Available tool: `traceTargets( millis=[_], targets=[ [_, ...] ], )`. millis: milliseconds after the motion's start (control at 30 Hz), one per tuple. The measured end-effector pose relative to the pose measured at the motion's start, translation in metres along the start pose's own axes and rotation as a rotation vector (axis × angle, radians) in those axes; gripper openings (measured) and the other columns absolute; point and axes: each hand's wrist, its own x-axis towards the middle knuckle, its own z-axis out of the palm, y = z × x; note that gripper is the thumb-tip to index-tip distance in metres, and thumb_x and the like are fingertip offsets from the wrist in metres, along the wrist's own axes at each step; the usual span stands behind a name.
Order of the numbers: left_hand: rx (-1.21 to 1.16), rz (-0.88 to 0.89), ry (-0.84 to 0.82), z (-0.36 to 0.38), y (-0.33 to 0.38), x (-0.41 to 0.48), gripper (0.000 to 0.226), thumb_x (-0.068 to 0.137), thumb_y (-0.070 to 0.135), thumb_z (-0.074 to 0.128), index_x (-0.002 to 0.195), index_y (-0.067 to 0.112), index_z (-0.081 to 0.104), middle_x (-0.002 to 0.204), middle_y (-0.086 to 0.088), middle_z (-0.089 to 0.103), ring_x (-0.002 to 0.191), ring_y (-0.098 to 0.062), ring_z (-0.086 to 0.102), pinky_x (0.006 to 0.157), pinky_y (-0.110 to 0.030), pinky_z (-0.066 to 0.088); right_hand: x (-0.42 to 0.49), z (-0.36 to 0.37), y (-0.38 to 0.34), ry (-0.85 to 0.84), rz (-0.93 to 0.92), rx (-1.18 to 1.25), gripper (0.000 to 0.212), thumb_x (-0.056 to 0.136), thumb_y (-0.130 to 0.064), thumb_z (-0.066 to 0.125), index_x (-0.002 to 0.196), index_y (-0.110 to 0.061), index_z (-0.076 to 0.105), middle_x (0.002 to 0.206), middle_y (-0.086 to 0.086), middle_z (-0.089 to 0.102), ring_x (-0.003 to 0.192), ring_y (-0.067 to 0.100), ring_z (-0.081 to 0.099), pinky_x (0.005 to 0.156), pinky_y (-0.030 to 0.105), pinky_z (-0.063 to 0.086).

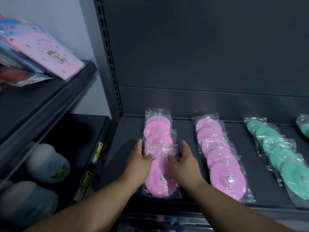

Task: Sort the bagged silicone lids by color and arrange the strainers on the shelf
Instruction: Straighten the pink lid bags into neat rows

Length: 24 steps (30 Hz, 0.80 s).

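Note:
A row of bagged pink silicone lids [158, 141] lies front to back on the dark shelf [127, 131]. My left hand [139, 162] touches the row's left side and my right hand [183, 160] its right side, fingers straight, thumbs over the plastic. A second pink row [217, 153] lies to the right. Further right is a row of bagged green lids [280, 154], and another green bag [303, 125] shows at the frame's edge. No strainers are in view.
A slotted upright post [108, 56] borders the shelf on the left. The neighbouring rack holds pink and blue packaged items [48, 52] on an upper shelf and pale rounded containers [48, 163] below. A dark back panel [209, 47] closes the shelf.

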Motion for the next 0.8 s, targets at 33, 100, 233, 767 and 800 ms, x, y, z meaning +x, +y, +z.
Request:
traceTargets(
  millis=[33,100,233,767,800],
  targets=[
    [-0.003,0.006,-0.008,0.002,-0.001,-0.005,0.066,0.095,0.017,0.053,0.151,0.028,0.02,0.148,0.005,0.039,0.126,-0.012,0.045,0.103,-0.023,0.034,-0.005,0.002,0.003,-0.006,-0.004,-0.002,0.055,0.088,-0.02,0.058,0.139,-0.025,0.038,0.134,-0.001,0.057,0.114,0.014,0.059,0.096,0.02,0.042],
    [0.005,0.02,-0.049,0.007,-0.004,-0.013,0.06,0.095,0.015,0.049,0.148,0.03,0.025,0.141,0.003,0.049,0.118,-0.011,0.052,0.101,-0.023,0.038,-0.014,0.008,0.005,-0.045,-0.021,0.013,0.047,0.087,-0.014,0.055,0.13,-0.029,0.044,0.122,-0.003,0.063,0.098,0.008,0.063,0.081,0.01,0.044],
    [0.029,0.029,-0.064,0.008,-0.005,-0.019,0.064,0.094,0.006,0.047,0.148,0.031,0.023,0.125,0.002,0.058,0.101,-0.014,0.059,0.081,-0.018,0.042,-0.023,0.018,0.007,-0.096,-0.049,0.002,0.062,0.085,-0.009,0.051,0.143,-0.025,0.034,0.129,-0.004,0.057,0.109,0.011,0.06,0.093,0.015,0.042],
    [-0.242,-0.072,-0.052,0.006,0.003,-0.001,0.032,0.084,0.009,0.064,0.104,0.03,0.053,0.092,0.004,0.068,0.081,-0.015,0.067,0.073,-0.026,0.054,-0.007,0.016,-0.008,-0.144,0.054,0.325,0.043,0.089,-0.01,0.055,0.129,-0.025,0.046,0.096,0.008,0.071,0.065,0.02,0.069,0.053,0.031,0.054],
    [-0.267,-0.057,-0.042,0.007,0.001,-0.001,0.034,0.084,0.006,0.064,0.107,0.028,0.053,0.091,0.002,0.07,0.08,-0.016,0.068,0.072,-0.026,0.054,-0.007,0.018,-0.006,-0.145,0.054,0.329,0.047,0.09,-0.009,0.054,0.133,-0.025,0.042,0.094,0.009,0.071,0.06,0.019,0.067,0.052,0.03,0.053]
  ],
)
